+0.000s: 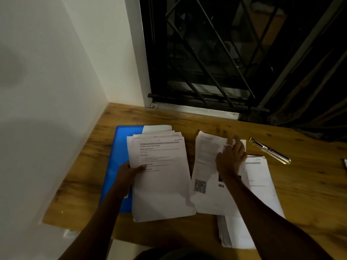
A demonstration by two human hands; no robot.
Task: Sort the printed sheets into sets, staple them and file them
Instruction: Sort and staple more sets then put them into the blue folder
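Observation:
A thick stack of printed sheets [161,177] lies partly on a blue folder [120,152] on the wooden table. My left hand [129,172] grips the stack's left edge, thumb on the top page. To its right a single sheet with a QR code [204,177] rests on a second pile of sheets [262,194]. My right hand [231,156] lies on that sheet near its top, fingers bent over the paper's upper edge. A yellow and silver stapler [270,150] sits at the right, apart from both hands.
The wooden table [309,184] meets a white wall on the left and a dark barred window [216,62] behind. A small pale object [345,163] shows at the right frame edge. The table's front edge runs near my arms.

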